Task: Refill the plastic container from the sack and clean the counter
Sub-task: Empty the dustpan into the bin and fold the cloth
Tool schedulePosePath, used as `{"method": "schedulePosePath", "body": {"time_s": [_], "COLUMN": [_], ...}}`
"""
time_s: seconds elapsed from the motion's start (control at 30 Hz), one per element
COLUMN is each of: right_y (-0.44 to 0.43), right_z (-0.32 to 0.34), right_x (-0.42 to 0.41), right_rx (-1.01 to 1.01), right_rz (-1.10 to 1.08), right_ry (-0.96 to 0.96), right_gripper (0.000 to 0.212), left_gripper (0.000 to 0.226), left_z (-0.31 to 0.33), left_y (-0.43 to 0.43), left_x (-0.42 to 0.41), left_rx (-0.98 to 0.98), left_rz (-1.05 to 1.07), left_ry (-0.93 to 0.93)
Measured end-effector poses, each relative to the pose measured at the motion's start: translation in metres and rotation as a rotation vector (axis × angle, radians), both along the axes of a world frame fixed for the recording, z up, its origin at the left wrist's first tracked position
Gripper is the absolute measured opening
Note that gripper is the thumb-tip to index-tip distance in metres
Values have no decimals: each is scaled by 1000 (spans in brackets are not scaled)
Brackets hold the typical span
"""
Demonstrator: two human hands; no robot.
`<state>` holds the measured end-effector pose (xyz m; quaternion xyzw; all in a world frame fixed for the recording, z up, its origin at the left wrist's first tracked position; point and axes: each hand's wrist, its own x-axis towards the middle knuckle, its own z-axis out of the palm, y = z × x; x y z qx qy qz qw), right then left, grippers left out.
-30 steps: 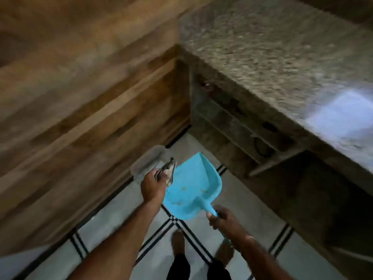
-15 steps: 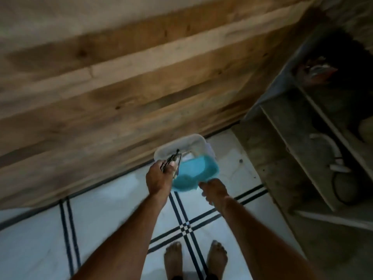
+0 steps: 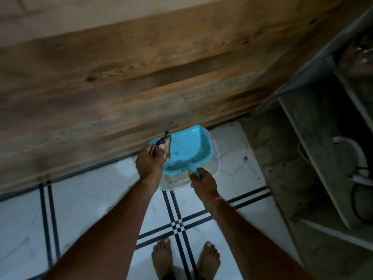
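Height has changed most: left hand [image 3: 150, 162], blue dustpan [image 3: 187, 150] and right hand [image 3: 203, 182], at waist level a second ago, are now down near the floor. The pan, which half a second ago reached only the near edge of the plastic container [image 3: 216, 168], now covers most of its mouth. Judged from that, the sweepings are about to be tipped in, so the cleaning step looks close to done. Whether the refill is finished cannot be told, and no sack is in view.

The left hand ends a straight, down-reaching arm. Its fingers curl round a small dark tool [image 3: 164, 145], too blurred to name, held against the pan's left rim. Just right of that hand the dustpan shows its inside, with a few pale bits on it and its handle end toward the person. The clear container stands beneath it on the tiled floor [image 3: 90, 199], showing past the pan just beyond the right hand. That hand is closed round the short handle, wrist bent down.
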<state>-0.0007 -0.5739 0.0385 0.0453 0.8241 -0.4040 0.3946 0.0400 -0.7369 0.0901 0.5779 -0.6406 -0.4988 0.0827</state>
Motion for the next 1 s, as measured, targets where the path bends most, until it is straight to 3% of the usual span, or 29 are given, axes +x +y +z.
{"method": "schedulePosePath", "body": {"time_s": [0.13,0.27,0.37,0.43,0.5,0.57,0.6,0.67,0.77,0.83,1.0], "right_y": [-18,-20,-23,-21,-15,-9,-8,-12,-12,-6,21], "right_z": [-35,-80,-88,-80,-67,-48,-33,16,87,137,265], "right_x": [-5,-4,-4,-5,-3,3,4,4,-6,-11,-10], "right_rx": [-26,178,415,507,483,243,46,-306,-497,-505,-481], "right_rz": [-15,95,339,372,260,99,-18,-219,-205,-156,-350], "right_ry": [8,138,209,275,427,538,440,34,-392,-445,-401], "right_gripper": [15,25,43,54,62,63,59,52,49,48,47], "left_gripper": [28,37,33,43,50,51,50,46,55,58,69], "left_z": [-24,-54,-68,-74,-71,-59,-48,-15,46,103,230], "left_y": [-8,-13,-13,-12,-10,-5,-2,6,22,33,48], "left_x": [-6,1,10,16,21,24,25,24,18,12,22], "left_rx": [162,461,529,577,615,653,670,707,742,779,821], "left_rz": [104,220,231,216,190,153,123,33,-143,-208,-370], "left_ry": [106,216,195,198,209,219,228,210,152,154,249]}}
